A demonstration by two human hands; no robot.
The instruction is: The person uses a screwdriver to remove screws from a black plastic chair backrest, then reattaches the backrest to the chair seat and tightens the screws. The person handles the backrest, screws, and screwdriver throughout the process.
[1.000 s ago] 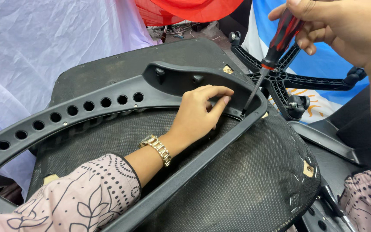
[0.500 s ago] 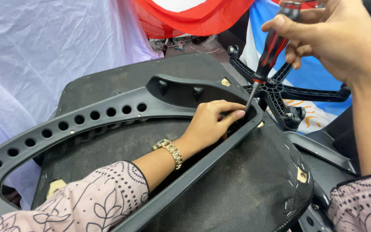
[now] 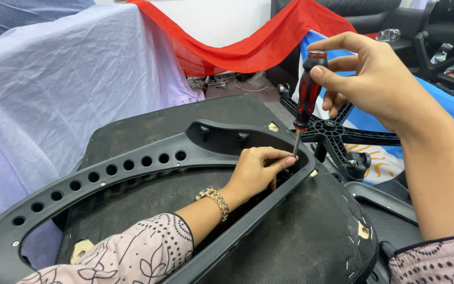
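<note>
A black plastic chair frame [image 3: 132, 168] with a row of round holes lies on a dark padded seat panel [image 3: 311, 236]. My left hand [image 3: 258, 168] reaches through the frame's opening, fingertips pinched at its far inner corner, right by the screwdriver tip. Whether they hold a screw is hidden. My right hand [image 3: 369, 79] grips a red-and-black screwdriver [image 3: 306, 92] held nearly upright, its thin shaft pointing down to that corner. A gold watch sits on my left wrist.
A black star-shaped chair base [image 3: 342, 134] with a caster lies just right of the frame. Pale cloth [image 3: 53, 89] covers something at the left, red fabric [image 3: 248, 50] drapes behind, and black chairs [image 3: 395, 21] stand at the back right.
The view has tilted up, showing more of the room. My right hand has stood the screwdriver more upright, and the tip sits closer to my left fingertips.
</note>
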